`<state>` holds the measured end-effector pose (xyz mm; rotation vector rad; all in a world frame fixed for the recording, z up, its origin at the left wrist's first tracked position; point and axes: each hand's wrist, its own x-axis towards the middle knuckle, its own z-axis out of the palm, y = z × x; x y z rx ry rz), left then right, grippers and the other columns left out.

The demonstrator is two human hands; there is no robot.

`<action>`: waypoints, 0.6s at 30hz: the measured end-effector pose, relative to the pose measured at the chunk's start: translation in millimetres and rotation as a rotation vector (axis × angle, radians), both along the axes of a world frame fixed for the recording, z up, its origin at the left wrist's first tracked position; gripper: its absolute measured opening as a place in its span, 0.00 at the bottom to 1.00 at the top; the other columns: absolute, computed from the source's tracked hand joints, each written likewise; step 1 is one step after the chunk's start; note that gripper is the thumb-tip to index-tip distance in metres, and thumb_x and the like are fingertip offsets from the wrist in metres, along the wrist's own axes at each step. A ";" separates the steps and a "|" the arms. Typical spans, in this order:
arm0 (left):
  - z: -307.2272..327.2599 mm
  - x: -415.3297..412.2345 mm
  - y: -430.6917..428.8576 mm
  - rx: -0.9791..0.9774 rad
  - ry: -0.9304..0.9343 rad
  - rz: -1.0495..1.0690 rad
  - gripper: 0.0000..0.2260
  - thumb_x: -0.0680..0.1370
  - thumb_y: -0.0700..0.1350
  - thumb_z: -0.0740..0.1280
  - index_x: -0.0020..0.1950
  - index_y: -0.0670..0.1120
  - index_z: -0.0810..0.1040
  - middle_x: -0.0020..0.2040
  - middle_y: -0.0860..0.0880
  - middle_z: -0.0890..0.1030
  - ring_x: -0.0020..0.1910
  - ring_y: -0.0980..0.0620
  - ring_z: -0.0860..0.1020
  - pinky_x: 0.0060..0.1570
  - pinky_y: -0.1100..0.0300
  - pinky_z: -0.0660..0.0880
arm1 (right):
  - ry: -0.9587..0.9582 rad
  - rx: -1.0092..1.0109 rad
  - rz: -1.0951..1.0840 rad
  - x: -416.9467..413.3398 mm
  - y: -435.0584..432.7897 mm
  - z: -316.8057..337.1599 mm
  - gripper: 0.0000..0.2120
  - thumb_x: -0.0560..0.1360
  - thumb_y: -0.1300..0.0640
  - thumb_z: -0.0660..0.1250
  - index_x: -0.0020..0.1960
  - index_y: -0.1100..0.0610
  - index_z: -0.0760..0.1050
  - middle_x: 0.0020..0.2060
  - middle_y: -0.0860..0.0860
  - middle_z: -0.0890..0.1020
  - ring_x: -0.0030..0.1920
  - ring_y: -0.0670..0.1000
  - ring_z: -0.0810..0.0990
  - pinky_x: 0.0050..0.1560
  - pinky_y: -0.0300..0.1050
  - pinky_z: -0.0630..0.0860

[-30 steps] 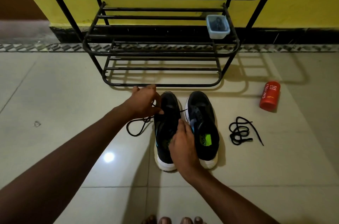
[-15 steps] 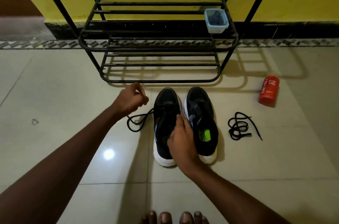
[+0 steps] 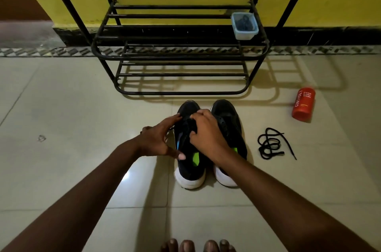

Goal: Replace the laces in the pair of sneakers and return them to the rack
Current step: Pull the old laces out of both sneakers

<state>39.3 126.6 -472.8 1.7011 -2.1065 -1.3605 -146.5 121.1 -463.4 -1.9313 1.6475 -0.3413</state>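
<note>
Both hands are down on the pair of black, white-soled sneakers, which stand side by side on the tiled floor (image 3: 61, 169), toes pointing at the black metal shoe rack (image 3: 181, 57) just beyond them. All the action is on the left sneaker (image 3: 190, 171). The left hand (image 3: 158, 140) is spread along its outer side, with the fingers stretched out toward the toe and the thumb laid against the collar, bracing it rather than clutching. The right hand (image 3: 208, 132) reaches across from the other side with its fingers curled in, thumb and fingertips pinching the upper at the lacing area; whether a lace is caught in that pinch cannot be told, since the knuckles cover it. The right sneaker (image 3: 228, 119) sits untouched just beside, partly under the right wrist, with a flash of green insole showing. Off to the right, well apart from the pair, a loose black lace (image 3: 270, 144) lies in a tangle on the floor. Beyond it a red Cinthol foam body wash bottle (image 3: 303, 106) lies on its side. A small clear plastic container (image 3: 244, 34) with something dark inside rests at the right end of the rack's middle shelf. Bare toes (image 3: 198, 245) peek in at the bottom edge.
</note>
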 end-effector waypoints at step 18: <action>-0.3 2.7 -6.6 -0.091 -0.265 -0.106 0.56 0.62 0.73 0.75 0.81 0.62 0.47 0.81 0.56 0.58 0.81 0.54 0.49 0.73 0.45 0.47 | 0.338 -0.139 0.311 5.1 -44.1 3.5 0.11 0.76 0.64 0.68 0.58 0.58 0.76 0.60 0.56 0.71 0.63 0.57 0.69 0.53 0.52 0.77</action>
